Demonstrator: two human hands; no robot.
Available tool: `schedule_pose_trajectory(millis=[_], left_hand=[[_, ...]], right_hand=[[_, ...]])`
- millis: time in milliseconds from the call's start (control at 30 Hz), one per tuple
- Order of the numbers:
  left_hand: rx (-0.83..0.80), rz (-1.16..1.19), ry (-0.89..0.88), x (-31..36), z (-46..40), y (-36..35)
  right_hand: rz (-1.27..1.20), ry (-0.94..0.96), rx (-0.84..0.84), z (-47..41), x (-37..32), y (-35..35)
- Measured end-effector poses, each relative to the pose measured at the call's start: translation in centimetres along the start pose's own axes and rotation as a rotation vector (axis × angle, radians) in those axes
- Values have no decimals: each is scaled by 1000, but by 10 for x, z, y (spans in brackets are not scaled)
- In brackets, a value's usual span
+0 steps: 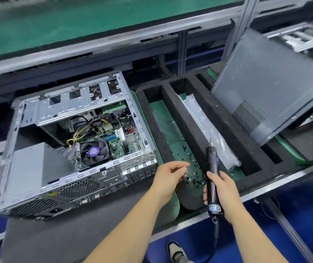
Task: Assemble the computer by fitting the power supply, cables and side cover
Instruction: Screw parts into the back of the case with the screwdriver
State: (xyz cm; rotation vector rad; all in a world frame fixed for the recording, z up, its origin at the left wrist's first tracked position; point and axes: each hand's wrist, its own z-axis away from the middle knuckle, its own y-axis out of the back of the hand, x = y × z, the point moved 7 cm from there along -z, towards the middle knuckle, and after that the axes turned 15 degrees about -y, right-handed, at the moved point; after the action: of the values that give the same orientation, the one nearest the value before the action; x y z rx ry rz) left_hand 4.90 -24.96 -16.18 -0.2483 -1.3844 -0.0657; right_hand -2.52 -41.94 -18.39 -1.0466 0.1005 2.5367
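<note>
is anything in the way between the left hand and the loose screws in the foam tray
Nothing visible. The left hand hovers with curled fingers right beside the loose screws in the open foam tray.

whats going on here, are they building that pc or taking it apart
It looks like a build in progress, though one frame cannot rule out the reverse. The computer case lies open, with the power supply already inside. The right hand grips an electric screwdriver, tip up. The left hand reaches toward loose screws in a foam tray. The side cover leans to the right, not yet fitted.
</note>
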Motion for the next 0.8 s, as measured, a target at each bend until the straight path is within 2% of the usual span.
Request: schedule_pose_trajectory(millis=[100, 200, 333, 467, 633, 700, 800], left_hand=[[31, 135, -3, 2, 22, 16], [76, 124, -55, 4, 44, 46], [185, 128, -115, 2, 71, 97], [329, 128, -103, -7, 100, 153], [500, 156, -60, -16, 134, 212], [554, 262, -41, -17, 145, 228], [619, 538, -10, -13, 156, 243]], right_hand=[[40, 0, -33, 15, 9, -20], [98, -28, -98, 32, 28, -42], [208, -73, -164, 46, 55, -65], [336, -164, -241, 60, 80, -81], [339, -215, -241, 79, 98, -89], [419, -196, -247, 89, 105, -97], [573, -146, -304, 106, 116, -124]])
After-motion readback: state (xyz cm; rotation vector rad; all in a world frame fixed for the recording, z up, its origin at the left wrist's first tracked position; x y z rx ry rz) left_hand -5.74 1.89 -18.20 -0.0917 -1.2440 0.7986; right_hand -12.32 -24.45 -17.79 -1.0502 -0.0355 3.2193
